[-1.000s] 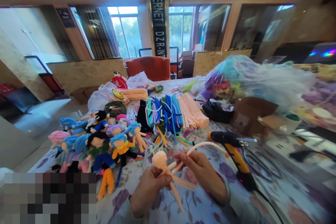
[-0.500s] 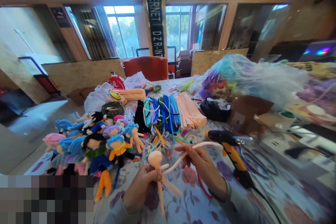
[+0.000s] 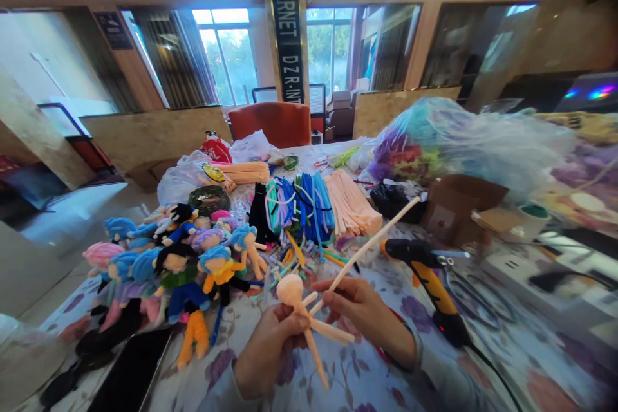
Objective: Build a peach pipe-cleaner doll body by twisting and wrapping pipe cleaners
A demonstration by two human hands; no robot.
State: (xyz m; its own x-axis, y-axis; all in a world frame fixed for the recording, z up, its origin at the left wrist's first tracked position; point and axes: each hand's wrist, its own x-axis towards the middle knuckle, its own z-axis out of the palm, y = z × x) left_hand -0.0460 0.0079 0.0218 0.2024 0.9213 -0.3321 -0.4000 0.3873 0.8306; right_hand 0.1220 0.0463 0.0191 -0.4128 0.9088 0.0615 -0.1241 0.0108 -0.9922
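My left hand (image 3: 273, 347) pinches a peach pipe-cleaner doll figure (image 3: 290, 291) at its body, just under the round head. Its thin limbs stick out to the right and downward. My right hand (image 3: 364, 312) grips a long pale pipe cleaner (image 3: 379, 237) between thumb and fingers. The far end of this stem points up and to the right, while its near end reaches the figure's body. Whether that end is fixed there is hidden by my fingers. Several finished dolls (image 3: 176, 277) with coloured hair lie in a heap left of my hands.
Bundles of blue (image 3: 316, 206) and peach pipe cleaners (image 3: 350, 203) lie beyond my hands. A black and yellow glue gun (image 3: 427, 286) with a cord rests to the right. A phone (image 3: 130, 370) lies at the lower left. Plastic bags (image 3: 502, 141) and a brown box (image 3: 458, 209) stand at the back right.
The pale pipe cleaner, bent over to the right before, now stands straight and slants upward. My right hand has moved slightly closer to the figure, which has tilted with its legs swung right.
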